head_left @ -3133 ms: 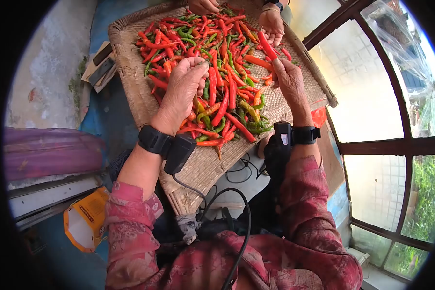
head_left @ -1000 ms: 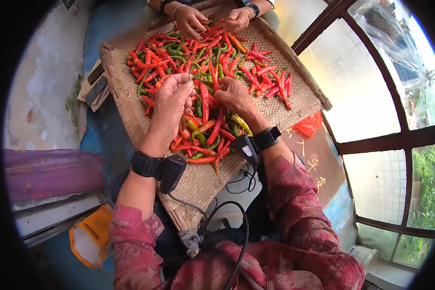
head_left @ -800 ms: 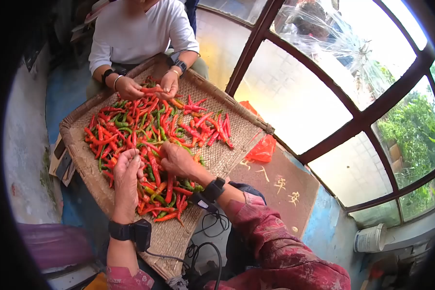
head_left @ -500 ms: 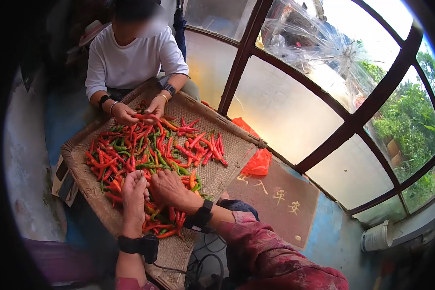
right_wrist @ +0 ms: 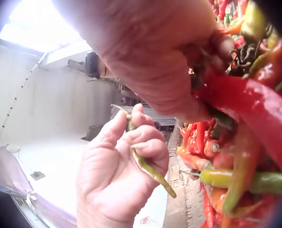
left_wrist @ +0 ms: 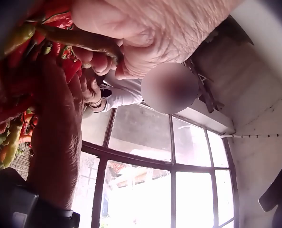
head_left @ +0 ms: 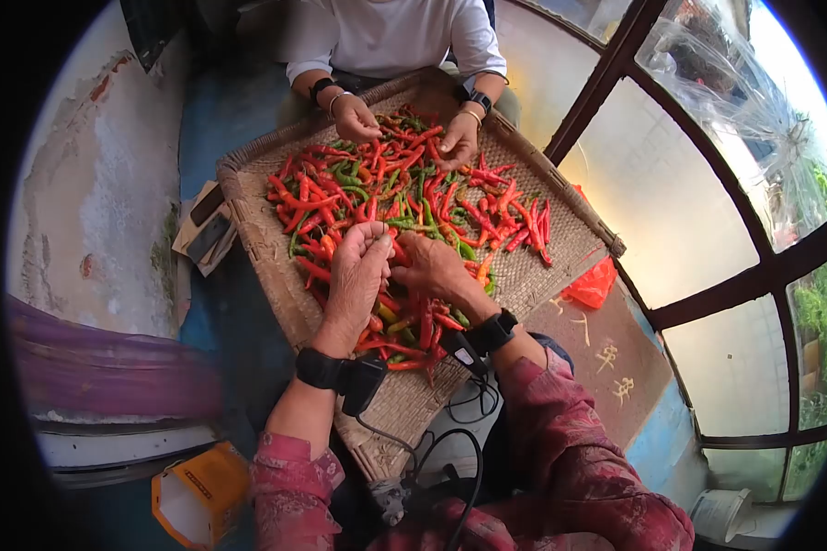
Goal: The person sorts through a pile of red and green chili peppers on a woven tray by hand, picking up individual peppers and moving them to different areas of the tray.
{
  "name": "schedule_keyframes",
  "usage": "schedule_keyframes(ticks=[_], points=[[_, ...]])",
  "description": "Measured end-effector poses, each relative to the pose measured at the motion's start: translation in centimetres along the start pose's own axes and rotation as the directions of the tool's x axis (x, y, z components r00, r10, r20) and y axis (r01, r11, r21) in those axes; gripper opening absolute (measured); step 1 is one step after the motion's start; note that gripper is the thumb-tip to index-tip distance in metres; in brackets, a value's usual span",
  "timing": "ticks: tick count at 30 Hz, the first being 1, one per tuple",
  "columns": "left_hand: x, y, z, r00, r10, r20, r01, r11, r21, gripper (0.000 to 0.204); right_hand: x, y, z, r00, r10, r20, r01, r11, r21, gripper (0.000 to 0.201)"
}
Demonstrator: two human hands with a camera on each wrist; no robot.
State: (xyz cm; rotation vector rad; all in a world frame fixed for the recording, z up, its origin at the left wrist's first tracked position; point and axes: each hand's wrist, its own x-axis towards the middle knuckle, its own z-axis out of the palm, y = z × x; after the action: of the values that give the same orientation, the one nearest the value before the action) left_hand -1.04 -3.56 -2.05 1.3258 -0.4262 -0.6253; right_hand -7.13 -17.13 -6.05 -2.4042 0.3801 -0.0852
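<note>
A heap of red, green and orange chili peppers (head_left: 322, 197) covers a woven tray (head_left: 257, 266). My left hand (head_left: 358, 280) is above the near part of the heap, its fingers curled round a slim green chili pepper (right_wrist: 152, 175); the pepper's stem sticks up past the thumb in the right wrist view. Just to the right, my right hand (head_left: 436, 268) is low among the peppers with bent fingers. In the right wrist view those fingers close at the end of a large red chili pepper (right_wrist: 254, 109), their tips partly hidden.
Across the tray another person's hands (head_left: 354, 118) reach into the heap. A barred window (head_left: 652, 202) runs along the right, with a red plastic bag (head_left: 593, 282) below it. On the left lie an orange-yellow box (head_left: 213, 487) and purple cloth (head_left: 110, 363). Cables hang between my arms.
My right hand has moved left from the tray's right side, where it held a red chili pepper, into the heap beside my left hand. The other person's hands have drawn apart. The head view swung and returned.
</note>
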Motion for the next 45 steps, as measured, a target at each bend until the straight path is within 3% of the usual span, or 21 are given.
schedule_keyframes(ticks=[3,6,7,9,11,13,14,15,17,18,21,22,27,30,31,33,35,37,41,43,45], points=[[0.0,0.2,-0.3,1.000,0.012,-0.024,-0.012,1.000,0.007,0.026,-0.4,0.4,-1.8,0.998,0.057,-0.028,-0.045,0.949,0.312,0.042],[0.1,0.3,-0.3,1.000,0.010,-0.013,-0.010,1.000,-0.012,0.024,-1.1,1.2,-3.3,0.999,0.022,-0.035,0.011,0.686,0.728,0.048],[0.2,0.3,-0.3,1.000,0.021,-0.011,-0.021,1.000,-0.010,0.024,-1.1,1.1,-3.7,0.999,0.015,-0.044,0.022,0.688,0.726,0.048],[0.4,-0.5,-0.2,1.000,-0.013,0.018,0.013,1.000,-0.003,0.027,-1.5,0.7,-4.1,1.000,0.021,-0.017,0.004,0.501,0.866,0.042],[0.5,-0.4,0.4,0.998,-0.036,0.048,0.036,0.999,-0.011,0.032,-2.2,-0.2,-4.4,0.999,-0.016,-0.043,0.045,0.485,0.873,0.036],[0.4,-0.2,1.6,0.996,-0.024,0.081,0.013,0.991,0.135,0.038,-2.1,-0.3,-3.9,0.992,-0.043,-0.123,0.129,0.405,0.905,0.032],[1.4,-1.9,1.7,0.988,0.092,0.120,-0.113,0.977,0.183,0.041,-1.9,-0.4,-3.7,0.991,-0.044,-0.125,0.132,0.399,0.908,0.032],[1.6,-2.4,1.6,0.988,0.091,0.122,-0.113,0.976,0.188,0.041,-1.8,-0.4,-3.6,0.991,-0.019,-0.136,0.131,0.435,0.891,0.029],[1.1,-1.7,2.2,0.983,-0.040,0.178,0.011,0.987,0.160,0.042,-2.0,0.0,-3.3,0.987,0.041,-0.158,0.115,0.507,0.854,0.025],[1.3,-2.0,2.1,0.981,0.011,0.192,-0.049,0.979,0.198,0.040,-1.7,0.5,-3.1,0.989,0.051,-0.139,0.091,0.529,0.844,0.025],[1.0,-1.3,2.4,0.992,-0.044,0.116,0.019,0.977,0.210,0.037,-2.2,0.6,-3.9,1.000,0.024,-0.011,-0.003,0.532,0.847,0.025],[1.2,-1.5,2.2,0.993,-0.046,0.109,0.021,0.974,0.226,0.033,-2.1,0.5,-3.6,1.000,0.006,-0.024,0.020,0.413,0.910,0.019],[1.1,-1.4,1.8,0.980,-0.100,0.174,0.089,0.993,0.074,0.025,-1.5,1.8,-3.4,0.998,-0.034,0.058,-0.045,0.306,0.951,0.015],[1.0,-0.9,1.8,0.973,-0.133,0.186,0.127,0.991,0.046,0.025,-1.5,0.6,-3.5,0.983,0.183,-0.009,-0.044,0.284,0.958,0.015],[0.9,-1.0,1.9,0.975,-0.141,0.170,0.133,0.990,0.056,0.027,-1.4,0.7,-3.4,0.981,0.194,-0.013,-0.046,0.296,0.954,0.015],[0.8,-0.8,1.8,0.963,-0.144,0.229,0.127,0.988,0.087,0.026,-1.8,0.8,-4.1,0.979,0.141,0.146,-0.180,0.272,0.945,0.021],[0.7,-0.6,1.7,0.966,-0.136,0.218,0.112,0.986,0.122,0.025,-2.5,-0.1,-5.1,0.978,0.115,0.173,-0.200,0.311,0.929,0.021],[1.4,-2.0,1.0,0.979,0.013,0.202,-0.087,0.929,0.359,0.022,-2.3,0.5,-4.8,0.978,0.078,0.196,-0.210,0.403,0.891,0.019],[0.6,-1.0,1.5,0.981,-0.088,0.173,0.029,0.948,0.318,0.023,-2.5,0.7,-4.2,0.983,0.049,0.177,-0.182,0.366,0.913,0.018],[0.6,-0.6,1.8,0.994,-0.041,0.097,0.019,0.976,0.217,0.023,-2.4,0.9,-3.9,0.982,0.174,0.074,-0.118,0.263,0.958,0.016],[1.0,-0.3,0.6,0.990,-0.054,0.132,0.016,0.961,0.275,0.028,-2.2,1.2,-4.1,0.976,0.219,0.012,-0.065,0.237,0.969,0.013]])
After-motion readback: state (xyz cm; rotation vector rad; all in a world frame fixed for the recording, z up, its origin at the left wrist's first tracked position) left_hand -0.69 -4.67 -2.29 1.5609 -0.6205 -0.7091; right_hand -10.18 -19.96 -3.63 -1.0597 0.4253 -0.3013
